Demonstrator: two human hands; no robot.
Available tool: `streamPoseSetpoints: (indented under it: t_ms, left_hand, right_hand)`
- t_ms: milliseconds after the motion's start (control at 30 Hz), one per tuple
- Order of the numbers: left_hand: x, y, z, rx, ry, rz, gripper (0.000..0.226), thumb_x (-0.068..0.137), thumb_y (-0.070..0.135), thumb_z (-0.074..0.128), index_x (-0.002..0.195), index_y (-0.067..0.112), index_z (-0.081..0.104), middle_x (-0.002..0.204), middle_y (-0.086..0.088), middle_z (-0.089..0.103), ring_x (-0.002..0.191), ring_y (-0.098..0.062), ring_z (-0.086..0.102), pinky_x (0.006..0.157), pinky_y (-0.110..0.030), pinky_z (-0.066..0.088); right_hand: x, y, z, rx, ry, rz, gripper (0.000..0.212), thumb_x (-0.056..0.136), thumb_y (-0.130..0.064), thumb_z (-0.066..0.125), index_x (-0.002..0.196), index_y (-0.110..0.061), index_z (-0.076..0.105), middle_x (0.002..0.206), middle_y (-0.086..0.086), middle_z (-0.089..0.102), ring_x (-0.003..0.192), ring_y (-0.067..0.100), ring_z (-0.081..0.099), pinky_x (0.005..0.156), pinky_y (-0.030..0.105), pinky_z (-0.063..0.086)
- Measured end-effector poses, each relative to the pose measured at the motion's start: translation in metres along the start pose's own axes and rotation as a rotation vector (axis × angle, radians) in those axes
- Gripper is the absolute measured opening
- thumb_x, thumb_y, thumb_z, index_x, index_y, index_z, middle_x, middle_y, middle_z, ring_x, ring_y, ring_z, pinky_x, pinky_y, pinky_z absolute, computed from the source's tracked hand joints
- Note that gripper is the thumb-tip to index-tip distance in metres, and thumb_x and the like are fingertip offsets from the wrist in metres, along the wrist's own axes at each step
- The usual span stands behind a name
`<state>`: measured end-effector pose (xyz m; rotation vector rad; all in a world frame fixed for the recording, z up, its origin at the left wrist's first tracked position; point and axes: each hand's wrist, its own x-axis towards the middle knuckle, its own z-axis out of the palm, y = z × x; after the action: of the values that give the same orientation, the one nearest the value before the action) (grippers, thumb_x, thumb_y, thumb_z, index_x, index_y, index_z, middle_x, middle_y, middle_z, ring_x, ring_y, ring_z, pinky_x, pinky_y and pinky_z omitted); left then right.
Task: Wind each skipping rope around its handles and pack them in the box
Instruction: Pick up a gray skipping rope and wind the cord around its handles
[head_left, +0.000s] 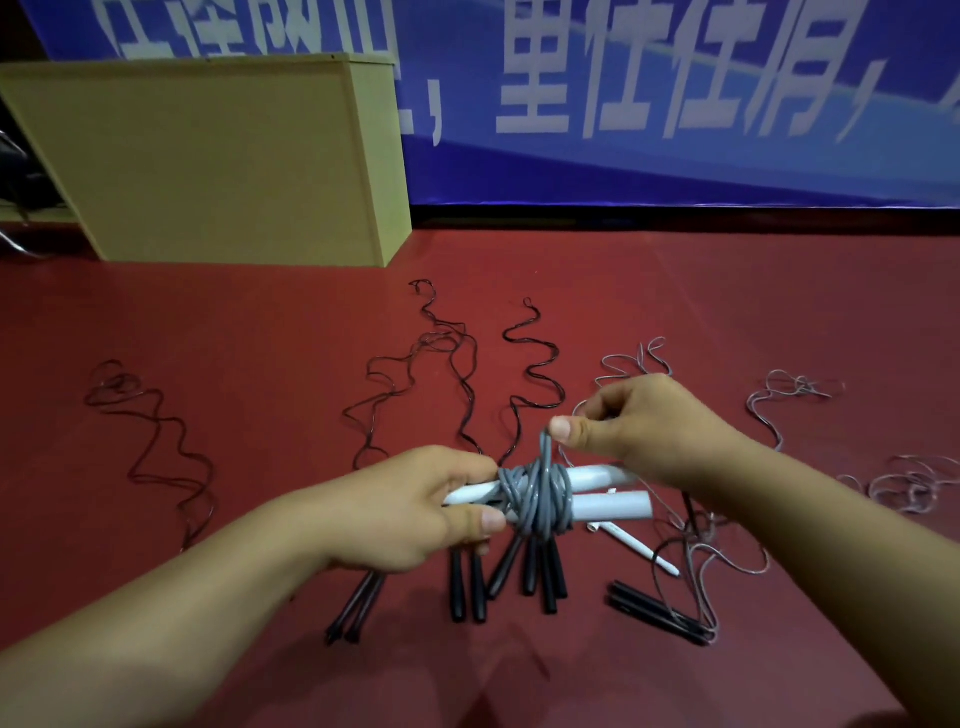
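My left hand (415, 506) grips the left ends of two white handles (613, 506) held side by side above the red floor. A grey rope (540, 496) is wound in several turns around their middle. My right hand (639, 423) pinches the rope's free loop end and holds it straight up just above the coil. Under my hands, several black handles (467, 592) lie on the floor with their thin dark ropes (452, 358) trailing away from me. A tan box (218, 156) stands at the far left.
More unwound ropes lie spread on the red floor (675, 286): a dark one (156, 441) at left, pale ones (789, 395) at right, plus a white handle (639, 548) and black handles (654, 610) near my right forearm. A blue banner (675, 104) covers the far wall.
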<state>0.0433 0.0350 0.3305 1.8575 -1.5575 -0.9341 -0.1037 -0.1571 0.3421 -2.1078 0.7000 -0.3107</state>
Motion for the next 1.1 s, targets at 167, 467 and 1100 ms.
streamPoseSetpoints:
  t_ms: [167,467,1100]
  left_hand:
    - [-0.002,0.006,0.004,-0.287,-0.100,0.066,0.031,0.095,0.022,0.057,0.110,-0.006,0.057,0.088,-0.001,0.064,0.086,-0.010,0.063,0.083,-0.027,0.047]
    - [0.003,0.003,0.002,-0.536,0.338,-0.075,0.011,0.100,0.014,0.054,0.100,0.009,0.064,0.079,-0.002,0.067,0.069,-0.011,0.060,0.064,-0.020,0.048]
    - [0.010,-0.036,-0.010,0.048,0.690,-0.564,0.026,0.094,0.024,0.060,0.070,0.013,0.058,0.060,0.001,0.054,0.056,-0.019,0.046,0.055,-0.029,0.032]
  right_hand:
    - [0.000,0.006,-0.002,0.456,-0.276,0.095,0.028,0.068,-0.036,0.074,0.079,-0.011,0.066,0.056,-0.004,0.053,0.046,0.007,0.045,0.047,0.020,0.038]
    - [0.003,0.011,0.016,0.112,-0.223,0.043,0.025,0.096,-0.026,0.058,0.078,-0.010,0.067,0.057,-0.002,0.056,0.054,0.017,0.046,0.053,0.027,0.042]
    - [-0.009,-0.018,0.034,-0.403,-0.182,-0.320,0.019,0.095,-0.032,0.051,0.089,-0.019,0.063,0.067,-0.003,0.056,0.060,0.007,0.046,0.052,0.015,0.034]
